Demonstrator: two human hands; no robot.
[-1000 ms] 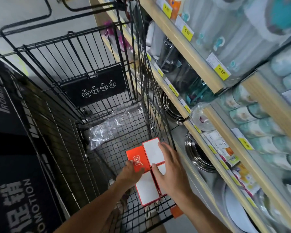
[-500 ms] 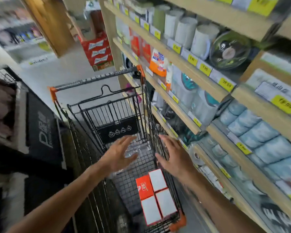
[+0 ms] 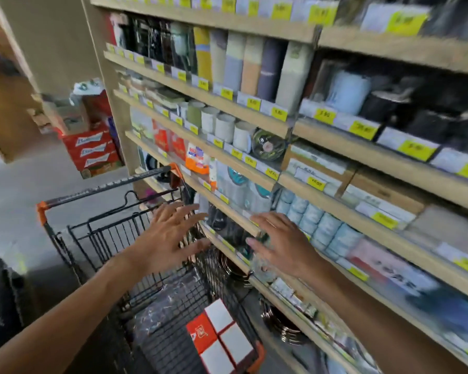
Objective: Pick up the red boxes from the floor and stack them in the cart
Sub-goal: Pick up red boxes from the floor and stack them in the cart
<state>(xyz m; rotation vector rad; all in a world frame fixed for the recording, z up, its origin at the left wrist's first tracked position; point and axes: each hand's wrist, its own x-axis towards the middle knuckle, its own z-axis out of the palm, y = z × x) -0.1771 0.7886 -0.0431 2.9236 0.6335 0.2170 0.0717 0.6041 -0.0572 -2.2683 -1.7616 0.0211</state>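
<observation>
Both hands have lifted away from the red boxes (image 3: 218, 338), now lying flat near in the cart (image 3: 97, 233) basket, well below. Left hand (image 3: 168, 238) and right hand (image 3: 283, 245) spread, empty. Shelves (image 3: 254, 120) far right.

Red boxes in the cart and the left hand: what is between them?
In the head view, only the cart's black wire mesh and crumpled clear plastic lie between the left hand and the red boxes.

Both hands hover empty above the cart (image 3: 97, 233): left hand (image 3: 168, 238), right hand (image 3: 284, 247), red boxes (image 3: 219, 336) inside.
</observation>
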